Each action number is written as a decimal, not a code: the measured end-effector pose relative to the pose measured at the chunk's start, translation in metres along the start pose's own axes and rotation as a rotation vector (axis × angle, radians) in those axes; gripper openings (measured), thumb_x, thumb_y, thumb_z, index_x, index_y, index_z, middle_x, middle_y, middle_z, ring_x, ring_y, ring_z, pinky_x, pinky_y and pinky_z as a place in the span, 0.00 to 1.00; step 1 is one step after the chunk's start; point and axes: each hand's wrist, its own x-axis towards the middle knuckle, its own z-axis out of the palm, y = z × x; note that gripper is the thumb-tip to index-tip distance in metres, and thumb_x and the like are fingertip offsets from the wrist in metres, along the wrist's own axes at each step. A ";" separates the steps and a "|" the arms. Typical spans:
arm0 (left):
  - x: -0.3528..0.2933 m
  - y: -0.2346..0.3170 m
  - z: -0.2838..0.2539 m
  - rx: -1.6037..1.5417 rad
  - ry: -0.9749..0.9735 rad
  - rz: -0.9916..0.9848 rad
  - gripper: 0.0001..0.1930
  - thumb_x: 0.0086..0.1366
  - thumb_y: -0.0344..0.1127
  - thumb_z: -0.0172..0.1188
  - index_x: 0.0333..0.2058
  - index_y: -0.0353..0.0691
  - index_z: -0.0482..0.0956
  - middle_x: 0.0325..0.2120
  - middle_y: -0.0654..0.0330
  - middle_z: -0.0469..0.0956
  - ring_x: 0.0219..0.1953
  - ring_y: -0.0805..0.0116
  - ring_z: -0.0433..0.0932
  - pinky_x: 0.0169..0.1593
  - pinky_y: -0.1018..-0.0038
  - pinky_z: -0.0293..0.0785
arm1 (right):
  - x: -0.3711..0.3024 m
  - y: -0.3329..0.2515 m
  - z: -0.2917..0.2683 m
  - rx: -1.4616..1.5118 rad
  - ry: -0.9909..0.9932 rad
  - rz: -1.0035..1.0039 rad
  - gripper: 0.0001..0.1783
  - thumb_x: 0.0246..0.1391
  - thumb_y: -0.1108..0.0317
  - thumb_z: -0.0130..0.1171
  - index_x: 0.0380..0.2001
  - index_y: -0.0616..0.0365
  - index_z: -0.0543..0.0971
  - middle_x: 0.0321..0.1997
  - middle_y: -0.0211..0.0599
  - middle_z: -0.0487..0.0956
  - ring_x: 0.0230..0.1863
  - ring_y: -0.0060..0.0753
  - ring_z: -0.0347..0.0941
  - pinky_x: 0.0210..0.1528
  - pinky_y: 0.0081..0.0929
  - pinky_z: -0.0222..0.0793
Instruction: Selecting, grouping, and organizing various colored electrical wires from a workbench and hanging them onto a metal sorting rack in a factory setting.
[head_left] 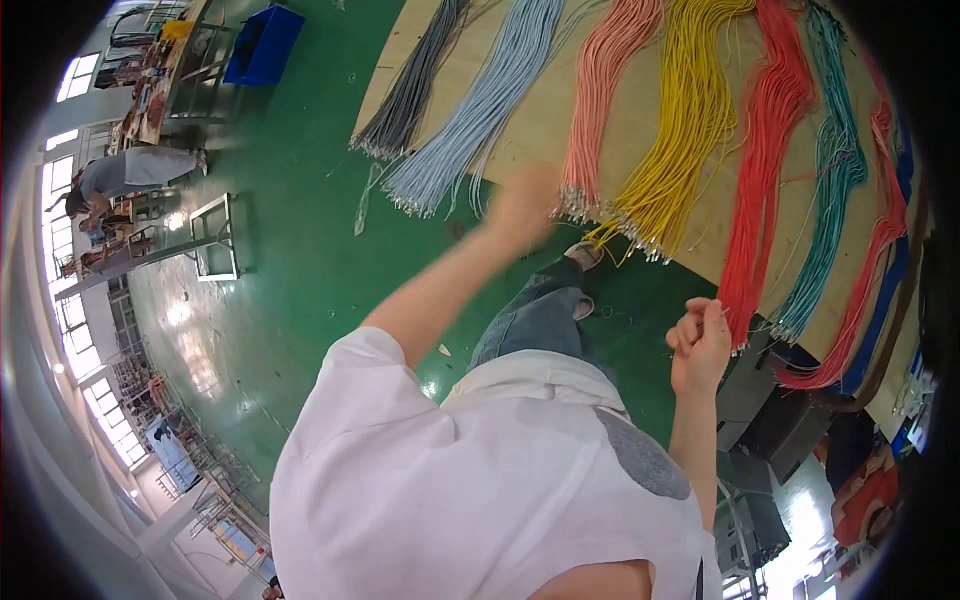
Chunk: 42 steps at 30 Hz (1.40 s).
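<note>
Bundles of thin wires with small metal ends lie side by side on a wooden table, their ends along its near edge. My left hand [525,210], smeared by motion, is between the ends of the light blue wires [480,125] and the pink wires [598,110]; its fingers cannot be made out. The yellow wires [690,110] lie right of the pink ones. My right hand [700,345] is closed, thumb against curled fingers, just left of the tips of the red wires [762,170]. Whatever it may pinch is too small to name.
Grey wires [415,95] lie at the far left of the table [545,130]; teal wires [838,150] and blue wires [880,330] lie to the right. A blue bin [264,45] stands on the green floor. Another person [130,175] bends over a bench at left. Dark boxes [785,420] stand under the table.
</note>
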 end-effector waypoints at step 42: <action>-0.058 -0.248 -0.049 0.018 -0.028 -0.484 0.09 0.59 0.36 0.45 0.24 0.38 0.67 0.20 0.48 0.72 0.26 0.48 0.72 0.28 0.57 0.66 | 0.032 0.095 0.132 -0.324 0.152 0.323 0.16 0.58 0.59 0.38 0.28 0.61 0.69 0.11 0.21 0.56 0.11 0.11 0.45 0.12 0.13 0.43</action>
